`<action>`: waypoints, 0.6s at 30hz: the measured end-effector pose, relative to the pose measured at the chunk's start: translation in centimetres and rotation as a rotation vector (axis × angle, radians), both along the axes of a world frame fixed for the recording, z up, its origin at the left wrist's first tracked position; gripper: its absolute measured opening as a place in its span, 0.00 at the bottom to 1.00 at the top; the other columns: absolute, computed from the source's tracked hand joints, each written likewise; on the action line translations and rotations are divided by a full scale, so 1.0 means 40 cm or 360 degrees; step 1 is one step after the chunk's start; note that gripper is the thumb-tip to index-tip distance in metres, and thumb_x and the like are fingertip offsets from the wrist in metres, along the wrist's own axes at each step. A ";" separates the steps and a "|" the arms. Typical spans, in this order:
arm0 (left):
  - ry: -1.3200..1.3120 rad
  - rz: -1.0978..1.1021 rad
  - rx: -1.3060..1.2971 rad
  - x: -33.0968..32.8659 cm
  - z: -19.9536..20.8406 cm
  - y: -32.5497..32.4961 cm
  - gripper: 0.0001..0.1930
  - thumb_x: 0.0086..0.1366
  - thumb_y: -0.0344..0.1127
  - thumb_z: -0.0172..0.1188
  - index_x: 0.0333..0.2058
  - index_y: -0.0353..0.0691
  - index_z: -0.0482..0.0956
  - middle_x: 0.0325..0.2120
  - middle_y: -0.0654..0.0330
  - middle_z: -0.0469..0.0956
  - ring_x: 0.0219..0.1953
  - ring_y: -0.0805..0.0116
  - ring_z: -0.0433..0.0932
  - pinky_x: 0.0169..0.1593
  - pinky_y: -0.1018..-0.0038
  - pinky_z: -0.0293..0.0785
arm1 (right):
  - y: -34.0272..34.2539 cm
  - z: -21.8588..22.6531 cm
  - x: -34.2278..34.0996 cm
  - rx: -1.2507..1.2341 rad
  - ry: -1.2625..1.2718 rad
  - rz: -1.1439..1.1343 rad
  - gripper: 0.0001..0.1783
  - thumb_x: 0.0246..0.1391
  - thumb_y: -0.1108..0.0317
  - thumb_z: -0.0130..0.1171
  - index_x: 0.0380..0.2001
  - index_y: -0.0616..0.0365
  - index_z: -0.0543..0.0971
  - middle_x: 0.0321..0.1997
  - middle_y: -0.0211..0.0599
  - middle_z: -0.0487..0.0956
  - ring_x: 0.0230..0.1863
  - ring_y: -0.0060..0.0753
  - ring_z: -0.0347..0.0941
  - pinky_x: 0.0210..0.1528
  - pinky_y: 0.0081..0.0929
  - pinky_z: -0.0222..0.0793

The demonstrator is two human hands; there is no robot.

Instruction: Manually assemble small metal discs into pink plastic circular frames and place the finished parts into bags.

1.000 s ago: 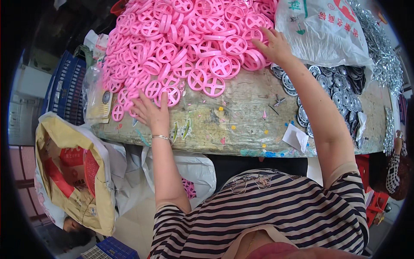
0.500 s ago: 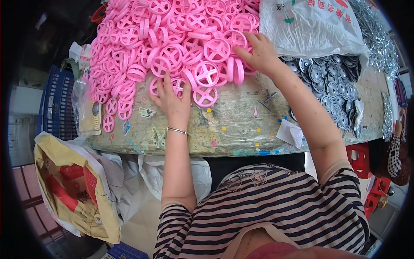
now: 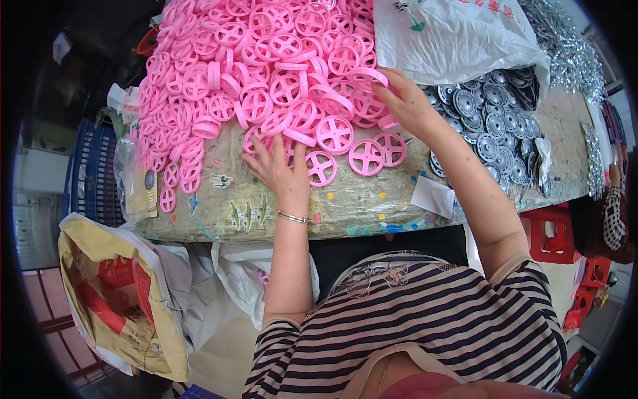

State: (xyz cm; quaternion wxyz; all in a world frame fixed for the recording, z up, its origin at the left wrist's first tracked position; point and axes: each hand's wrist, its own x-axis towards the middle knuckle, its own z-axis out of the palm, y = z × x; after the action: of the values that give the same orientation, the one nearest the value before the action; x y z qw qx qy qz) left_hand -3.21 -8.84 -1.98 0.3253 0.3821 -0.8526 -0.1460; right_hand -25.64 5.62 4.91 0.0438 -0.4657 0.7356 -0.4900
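A large heap of pink four-spoked plastic wheels (image 3: 257, 106) covers the far left and middle of the table. My left hand (image 3: 284, 174) lies at the heap's near edge, fingers spread over a few wheels. A tilted pink wheel (image 3: 367, 76) sits with its right end between the thumb and fingers of my right hand (image 3: 410, 106), at the heap's right side. Between my hands, several loose wheels lie flat, among them one pink wheel (image 3: 366, 157) nearest the table's front.
Dark discs with silver rings (image 3: 495, 125) spread at the right, partly under a white plastic bag (image 3: 458, 43). Silver tinsel (image 3: 571, 46) hangs at the far right. A folded paper (image 3: 433, 197) lies near the front edge. An open sack (image 3: 119, 292) stands below left.
Several pink wheels have slid toward the front of the table between my hands. My right hand has closed in on a tilted wheel; my left hand has shifted slightly right and nearer.
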 end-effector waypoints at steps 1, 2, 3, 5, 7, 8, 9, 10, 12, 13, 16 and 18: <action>0.0048 -0.0011 0.0041 0.009 0.008 0.010 0.29 0.58 0.52 0.59 0.56 0.45 0.71 0.64 0.38 0.50 0.64 0.24 0.38 0.62 0.37 0.37 | 0.008 0.013 0.004 0.0064 -0.0054 0.0028 0.19 0.61 0.63 0.51 0.51 0.64 0.73 0.48 0.41 0.76 0.52 0.34 0.70 0.54 0.26 0.65; 0.0096 -0.0023 0.0082 0.015 0.015 0.019 0.29 0.59 0.51 0.59 0.56 0.44 0.71 0.64 0.37 0.50 0.64 0.25 0.39 0.62 0.37 0.37 | 0.018 0.027 0.009 0.0060 -0.0052 0.0023 0.19 0.61 0.63 0.51 0.51 0.64 0.73 0.48 0.41 0.76 0.52 0.34 0.70 0.54 0.26 0.65; 0.0098 -0.0029 0.0079 0.019 0.020 0.026 0.29 0.59 0.51 0.59 0.56 0.44 0.71 0.64 0.37 0.50 0.64 0.25 0.39 0.62 0.37 0.37 | 0.034 0.046 0.016 0.0161 -0.0410 -0.0011 0.19 0.62 0.63 0.50 0.51 0.64 0.73 0.47 0.38 0.77 0.51 0.29 0.70 0.54 0.24 0.64; 0.0135 -0.0012 0.0022 0.026 0.034 0.039 0.22 0.60 0.43 0.60 0.51 0.40 0.73 0.62 0.37 0.53 0.65 0.32 0.44 0.63 0.43 0.45 | 0.061 0.083 0.040 0.0257 -0.0766 -0.0045 0.19 0.63 0.62 0.49 0.51 0.64 0.73 0.46 0.35 0.77 0.50 0.25 0.70 0.54 0.23 0.64; 0.0407 -0.0022 0.0018 0.022 0.062 0.069 0.18 0.61 0.38 0.58 0.49 0.38 0.73 0.59 0.39 0.58 0.64 0.36 0.50 0.62 0.48 0.51 | 0.092 0.101 0.065 0.0119 -0.0908 0.0029 0.19 0.64 0.61 0.47 0.51 0.64 0.73 0.46 0.32 0.77 0.49 0.22 0.71 0.53 0.21 0.64; 0.0677 -0.0029 0.0017 0.019 0.076 0.089 0.14 0.62 0.33 0.57 0.46 0.36 0.74 0.56 0.40 0.63 0.63 0.41 0.55 0.60 0.54 0.58 | 0.100 0.097 0.080 0.0007 -0.0782 0.0095 0.18 0.64 0.63 0.48 0.52 0.62 0.72 0.46 0.33 0.77 0.48 0.21 0.72 0.51 0.23 0.66; 0.0677 -0.0038 0.0018 0.019 0.081 0.109 0.14 0.62 0.33 0.57 0.46 0.36 0.74 0.56 0.40 0.63 0.63 0.41 0.55 0.60 0.54 0.58 | 0.114 0.104 0.103 0.0004 -0.0782 0.0086 0.18 0.64 0.63 0.48 0.52 0.62 0.72 0.46 0.33 0.77 0.48 0.21 0.72 0.51 0.23 0.66; 0.0842 -0.0152 0.0200 0.031 0.084 0.131 0.12 0.63 0.30 0.55 0.45 0.35 0.73 0.53 0.43 0.67 0.61 0.47 0.60 0.58 0.59 0.61 | 0.121 0.121 0.140 0.0114 -0.0634 0.0115 0.18 0.63 0.64 0.48 0.53 0.61 0.72 0.47 0.35 0.77 0.48 0.23 0.73 0.51 0.23 0.67; 0.1018 -0.0572 0.0861 0.033 0.096 0.193 0.13 0.68 0.29 0.49 0.49 0.30 0.69 0.48 0.51 0.72 0.57 0.60 0.68 0.56 0.68 0.66 | 0.142 0.115 0.202 0.0227 -0.0485 0.0107 0.18 0.62 0.66 0.49 0.53 0.61 0.71 0.48 0.37 0.78 0.48 0.25 0.74 0.50 0.23 0.68; 0.1070 -0.0777 0.1109 0.023 0.108 0.231 0.16 0.69 0.30 0.48 0.52 0.29 0.67 0.50 0.51 0.71 0.58 0.62 0.67 0.57 0.69 0.65 | 0.145 0.090 0.231 0.0174 -0.0176 0.0170 0.19 0.60 0.69 0.51 0.54 0.60 0.71 0.49 0.40 0.77 0.50 0.31 0.74 0.51 0.25 0.69; 0.1085 -0.1004 0.1356 -0.001 0.118 0.284 0.20 0.70 0.32 0.46 0.58 0.30 0.61 0.54 0.52 0.69 0.58 0.64 0.66 0.58 0.72 0.64 | 0.156 0.014 0.291 0.0082 0.0208 0.0211 0.27 0.52 0.73 0.56 0.57 0.59 0.68 0.56 0.51 0.71 0.59 0.50 0.67 0.58 0.36 0.65; 0.1072 -0.1027 0.1500 -0.019 0.104 0.294 0.23 0.71 0.35 0.46 0.61 0.31 0.57 0.56 0.53 0.66 0.57 0.67 0.67 0.58 0.75 0.64 | 0.172 -0.008 0.321 0.0072 0.0329 0.0148 0.28 0.51 0.73 0.56 0.57 0.59 0.68 0.57 0.51 0.70 0.61 0.52 0.65 0.60 0.39 0.63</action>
State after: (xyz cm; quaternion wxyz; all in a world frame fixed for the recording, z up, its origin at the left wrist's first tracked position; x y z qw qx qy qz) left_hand -3.97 2.91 2.16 0.3121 0.1423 -0.6208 -0.7049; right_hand -12.81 12.49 4.58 0.0008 -0.5464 0.7246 -0.4201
